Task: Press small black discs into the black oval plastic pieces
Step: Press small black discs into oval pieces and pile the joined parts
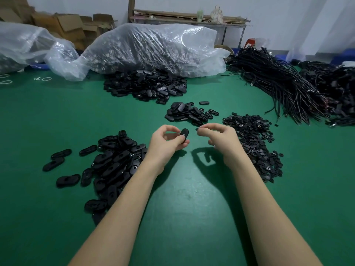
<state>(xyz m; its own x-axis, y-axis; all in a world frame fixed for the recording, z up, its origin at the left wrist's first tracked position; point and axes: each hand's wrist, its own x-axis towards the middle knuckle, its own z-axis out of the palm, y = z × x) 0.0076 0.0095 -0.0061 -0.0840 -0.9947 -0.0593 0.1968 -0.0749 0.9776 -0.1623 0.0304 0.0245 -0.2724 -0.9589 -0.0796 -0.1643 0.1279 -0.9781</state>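
Two hands meet midair: my left hand grips an oval piece upturned; at its three o'clock, right hand fingers pinch something tiny, likely a disc, ready to seat.

Even, fairly bright overhead light throws soft shadows of the hands onto the table, sheen on plastic bags, edges bowed by wide-angle distortion.

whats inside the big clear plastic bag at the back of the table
The clear plastic bag is packed with small dark pieces, blurred by the film. Similar black oval pieces spill out in front; its depths are hidden.
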